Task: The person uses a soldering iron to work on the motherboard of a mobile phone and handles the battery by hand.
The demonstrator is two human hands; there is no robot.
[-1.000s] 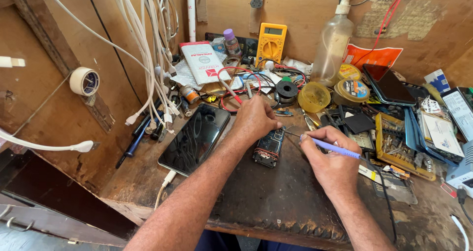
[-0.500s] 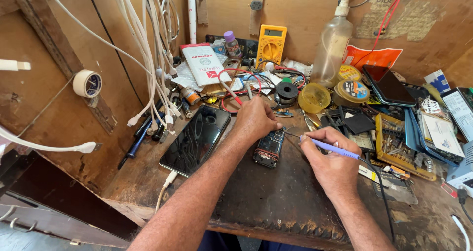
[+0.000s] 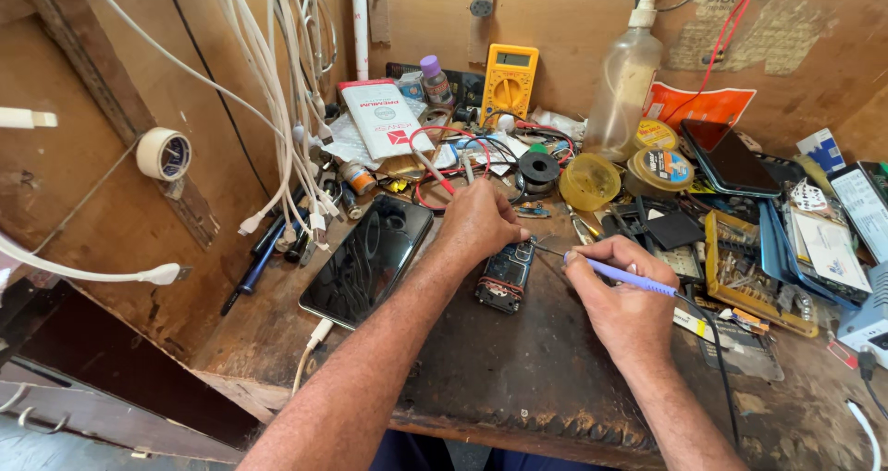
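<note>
Both hands meet at the small opened phone (image 3: pixel 504 281), long axis running near-far: our left hand (image 3: pixel 481 223) pins its far end, right hand (image 3: pixel 622 306) pinches a soldering iron (image 3: pixel 618 274) tipped leftward onto it.

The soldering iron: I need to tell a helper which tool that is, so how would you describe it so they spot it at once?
Start at the worn wooden workbench and find the small opened phone that the left hand steadies. The right hand holds the soldering iron pen-like, its thin metal tip reaching that phone. Its pale purple handle with a trailing black cord sets it apart.
</note>
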